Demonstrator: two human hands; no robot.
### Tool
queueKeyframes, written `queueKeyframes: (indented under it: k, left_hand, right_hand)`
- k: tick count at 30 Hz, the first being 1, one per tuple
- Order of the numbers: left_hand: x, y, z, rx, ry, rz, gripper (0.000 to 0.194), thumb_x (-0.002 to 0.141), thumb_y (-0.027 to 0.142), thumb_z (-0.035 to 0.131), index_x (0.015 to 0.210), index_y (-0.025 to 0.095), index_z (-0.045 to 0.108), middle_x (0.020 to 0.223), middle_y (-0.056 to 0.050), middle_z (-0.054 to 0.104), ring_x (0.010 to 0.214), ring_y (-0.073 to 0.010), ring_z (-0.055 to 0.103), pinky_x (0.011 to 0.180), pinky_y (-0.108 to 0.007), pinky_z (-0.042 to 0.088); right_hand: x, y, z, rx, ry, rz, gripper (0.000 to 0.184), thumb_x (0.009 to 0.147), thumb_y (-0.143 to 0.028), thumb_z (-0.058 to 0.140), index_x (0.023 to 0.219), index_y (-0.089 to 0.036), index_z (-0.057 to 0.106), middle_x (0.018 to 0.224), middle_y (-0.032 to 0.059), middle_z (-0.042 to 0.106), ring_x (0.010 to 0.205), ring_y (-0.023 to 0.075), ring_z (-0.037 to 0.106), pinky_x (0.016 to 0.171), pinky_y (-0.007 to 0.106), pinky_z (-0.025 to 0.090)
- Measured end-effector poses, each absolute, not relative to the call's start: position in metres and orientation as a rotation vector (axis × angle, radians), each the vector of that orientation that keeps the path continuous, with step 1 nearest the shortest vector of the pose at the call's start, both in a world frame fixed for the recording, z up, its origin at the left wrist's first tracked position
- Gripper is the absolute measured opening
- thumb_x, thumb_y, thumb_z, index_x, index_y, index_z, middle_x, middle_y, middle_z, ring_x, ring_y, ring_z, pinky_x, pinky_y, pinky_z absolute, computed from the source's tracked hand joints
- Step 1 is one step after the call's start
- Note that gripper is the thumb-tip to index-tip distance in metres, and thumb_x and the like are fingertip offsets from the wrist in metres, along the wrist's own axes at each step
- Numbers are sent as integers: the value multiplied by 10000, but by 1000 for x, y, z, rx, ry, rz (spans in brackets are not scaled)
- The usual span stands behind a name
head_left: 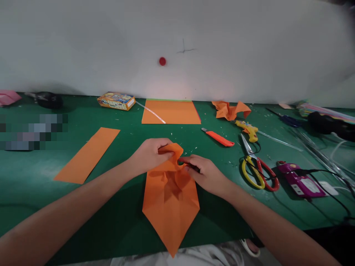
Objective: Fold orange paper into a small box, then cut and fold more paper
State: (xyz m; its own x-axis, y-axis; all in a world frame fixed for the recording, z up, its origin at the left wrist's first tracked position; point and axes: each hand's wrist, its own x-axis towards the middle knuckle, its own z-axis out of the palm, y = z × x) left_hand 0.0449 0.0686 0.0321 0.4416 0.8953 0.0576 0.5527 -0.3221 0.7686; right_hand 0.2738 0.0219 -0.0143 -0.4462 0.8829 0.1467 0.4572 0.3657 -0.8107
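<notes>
A folded sheet of orange paper (172, 207) lies in front of me, its lower end tapering to a point at the table's near edge. Creases run down its middle, and the far end curls up between my hands. My left hand (151, 153) pinches the raised far end from the left, with the thumb on the curled part. From the right, my right hand (206, 171) grips the same end with bent fingers. Some of the fingertips are hidden by the paper.
On the green table (122, 218) lie an orange paper strip (88, 155), orange sheets (177, 112), a small box (117, 101), crumpled orange paper (229, 111), an orange cutter (219, 139), a yellow glue gun (249, 131), scissors (253, 166) and a purple power strip (303, 181) with cables.
</notes>
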Motion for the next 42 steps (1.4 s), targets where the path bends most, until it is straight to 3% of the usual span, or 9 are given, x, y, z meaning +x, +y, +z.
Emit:
queueKeyframes:
  k: [8, 11, 15, 21, 27, 30, 32, 37, 42]
  left_hand:
    - [44, 70, 24, 2021, 1263, 634, 139, 820, 317, 602, 747, 205, 641, 670, 26, 578, 617, -142, 540, 517, -236, 340]
    - [44, 69, 25, 2077, 1329, 601, 175, 801, 351, 663, 916, 220, 666, 732, 25, 605, 644, -161, 575, 544, -246, 367]
    - [47, 65, 18, 2064, 1528, 451, 798, 702, 403, 807, 1409, 251, 467, 743, 23, 620, 597, -213, 615, 559, -278, 395]
    - [54, 63, -2, 2116, 1599, 589, 1030, 608, 707, 823, 1432, 281, 376, 1304, -155, 582, 1016, -369, 677, 720, -364, 478]
    - [49, 69, -3, 2030, 1454, 681, 895, 753, 423, 756, 1508, 270, 300, 1007, -34, 629, 767, -219, 662, 667, -310, 456]
    - [44, 78, -4, 1984, 1382, 681, 680, 789, 441, 706, 1402, 259, 474, 867, 9, 622, 757, -208, 644, 680, -304, 452]
    - [43, 81, -5, 1984, 1360, 639, 789, 735, 504, 761, 1423, 260, 459, 902, -5, 637, 829, -233, 650, 720, -317, 464]
    - [47, 72, -8, 2127, 1376, 664, 1280, 564, 522, 884, 1572, 258, 141, 1175, -88, 616, 865, -240, 642, 754, -347, 467]
    - [50, 65, -10, 2085, 1298, 685, 1147, 614, 415, 865, 1532, 262, 195, 1108, -51, 617, 750, -178, 625, 669, -300, 460]
  right_hand:
    - [275, 24, -13, -1144, -2113, 950, 182, 954, -182, 508, 859, -205, 661, 871, 25, 621, 720, 153, 575, 634, 274, 419]
    - [275, 24, -13, -1183, -2081, 948, 182, 943, -208, 510, 793, -207, 614, 792, 2, 581, 715, 153, 549, 634, 270, 398]
    - [278, 29, -14, -1305, -1918, 992, 171, 918, -257, 526, 764, -211, 586, 709, -28, 537, 657, 141, 495, 590, 259, 358]
    - [277, 29, -13, -1295, -1893, 974, 160, 912, -289, 551, 790, -210, 619, 717, -22, 565, 655, 143, 512, 591, 261, 381]
    - [273, 21, -8, -1160, -2003, 888, 172, 942, -231, 543, 1001, -231, 705, 918, 34, 691, 783, 165, 619, 708, 284, 469]
    - [274, 24, -8, -1170, -2000, 899, 143, 927, -219, 549, 919, -224, 691, 872, 21, 689, 757, 156, 610, 688, 274, 458]
    - [274, 25, -7, -1173, -2000, 900, 141, 921, -210, 550, 899, -221, 688, 854, 15, 682, 747, 151, 604, 682, 271, 451]
    - [274, 21, -7, -1123, -2028, 967, 156, 924, -210, 565, 943, -229, 719, 863, 16, 688, 767, 154, 620, 693, 278, 461]
    - [277, 21, -7, -1080, -2010, 1006, 167, 949, -259, 578, 987, -234, 738, 896, 31, 693, 798, 167, 632, 714, 292, 478]
